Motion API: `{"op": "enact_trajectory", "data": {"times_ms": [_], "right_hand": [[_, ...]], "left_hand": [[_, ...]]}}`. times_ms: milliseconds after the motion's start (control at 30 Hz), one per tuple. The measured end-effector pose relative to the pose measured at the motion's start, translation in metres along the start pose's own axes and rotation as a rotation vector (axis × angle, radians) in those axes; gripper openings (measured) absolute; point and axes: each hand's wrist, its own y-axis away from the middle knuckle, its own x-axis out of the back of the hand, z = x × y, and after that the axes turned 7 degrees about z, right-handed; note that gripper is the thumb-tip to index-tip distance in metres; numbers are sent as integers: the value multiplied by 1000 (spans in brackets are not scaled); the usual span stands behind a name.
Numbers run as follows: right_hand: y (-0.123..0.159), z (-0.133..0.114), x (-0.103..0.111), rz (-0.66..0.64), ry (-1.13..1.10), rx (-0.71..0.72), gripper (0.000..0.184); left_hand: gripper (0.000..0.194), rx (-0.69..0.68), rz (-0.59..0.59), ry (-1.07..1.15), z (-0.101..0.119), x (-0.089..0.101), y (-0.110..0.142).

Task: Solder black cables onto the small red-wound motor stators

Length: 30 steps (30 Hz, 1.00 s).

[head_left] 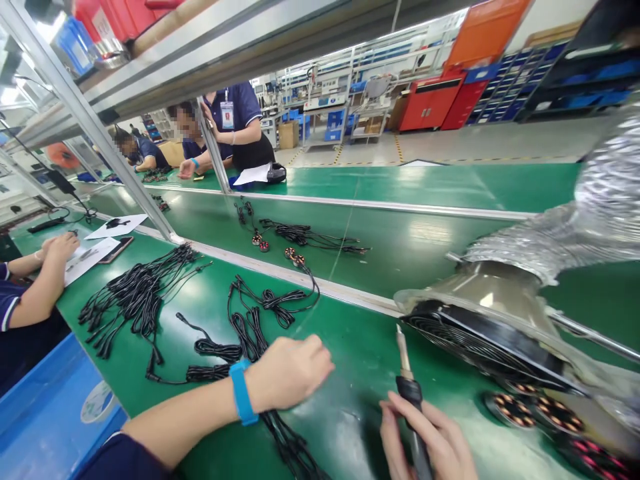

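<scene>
A blue band circles the wrist of my left hand (293,373), whose fingers are curled closed above the green bench (350,407). Anything inside that hand is hidden. Black cables (250,333) lie bundled behind it, and more black cables (293,440) run below the wrist. In my right hand (435,440) is a soldering iron (411,390), gripped between thumb and fingers with its bare tip pointing up and away. Round motor stators with copper windings (515,408) sit to the right of the iron.
A fume extractor hood (490,287) with a silver duct (610,173) reaches in from the right. A large cable pile (140,287) lies left, near a co-worker's hands (60,247). Cables (300,233) and small motors (295,255) lie beyond the rail. A shelf (240,47) overhangs.
</scene>
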Motion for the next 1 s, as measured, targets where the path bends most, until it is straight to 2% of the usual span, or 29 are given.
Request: {"op": "enact_trajectory", "data": {"times_ms": [100, 167, 267, 433, 500, 600, 733, 867, 933, 1000], "right_hand": [[-1, -2, -1, -2, -42, 5, 29], [-1, -2, -1, -1, -57, -7, 31], [-3, -5, -1, 24, -58, -28, 29], [-6, -10, -1, 40, -59, -37, 24], [-6, -10, -1, 38, -62, -38, 23], [-4, -8, 0, 26, -73, -43, 23], [-1, -6, 0, 2, -116, -71, 28], [-1, -8, -1, -3, -159, -130, 30], [-3, -9, -2, 24, -146, -154, 28], [-3, -8, -2, 38, -130, -147, 27]], "left_hand": [[18, 251, -85, -204, -31, 27, 0], [30, 333, -163, -280, -54, 36, -1], [41, 283, -261, -262, -82, 30, -6], [17, 241, -298, -223, -107, 18, -15], [13, 214, -306, -221, -113, 24, -18], [12, 193, -331, -256, -127, 42, -29], [12, 279, -392, -427, -168, 80, -64], [29, 396, -279, -567, -222, 118, -122], [38, 435, -167, -611, -240, 126, -150], [42, 479, -79, -614, -248, 119, -174]]}}
